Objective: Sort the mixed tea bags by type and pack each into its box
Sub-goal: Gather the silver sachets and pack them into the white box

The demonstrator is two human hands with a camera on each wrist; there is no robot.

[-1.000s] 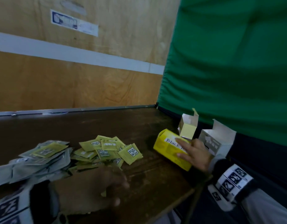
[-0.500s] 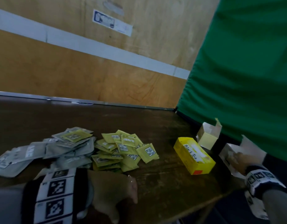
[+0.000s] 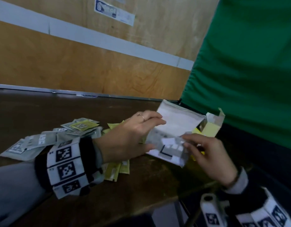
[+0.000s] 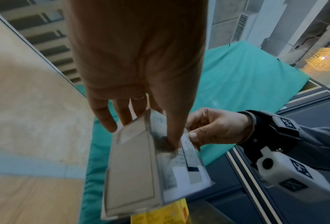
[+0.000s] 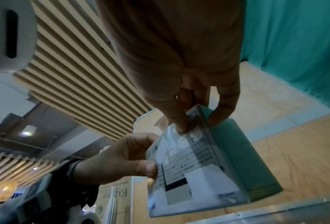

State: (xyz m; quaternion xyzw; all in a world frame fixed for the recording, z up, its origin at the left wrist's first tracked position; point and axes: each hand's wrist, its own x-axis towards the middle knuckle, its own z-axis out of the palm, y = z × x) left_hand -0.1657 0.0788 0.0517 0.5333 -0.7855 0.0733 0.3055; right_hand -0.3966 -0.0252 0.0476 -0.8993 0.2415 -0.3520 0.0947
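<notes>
Both hands hold a grey-white tea box [image 3: 175, 128] in the air over the table's right side. My left hand [image 3: 156, 133] grips its left end, thumb on the printed face [image 4: 171, 136]. My right hand [image 3: 186, 142] pinches the box's near right corner between thumb and fingers [image 5: 194, 121]. The yellow tea box [image 4: 160, 215] lies under and behind it, mostly hidden; its raised open flap [image 3: 213, 126] shows at the right. Grey tea bags [image 3: 43, 140] lie heaped at the left, yellow-green tea bags [image 3: 116, 169] below my left wrist.
The dark wooden table [image 3: 92, 202] ends close in front of me. A plywood wall [image 3: 92, 63] stands behind it and a green curtain [image 3: 248, 63] hangs on the right, close to the boxes.
My right hand left the yellow box, took the grey-white box from the right and brought it over the table. My left hand rose from the table's front edge and gripped it.
</notes>
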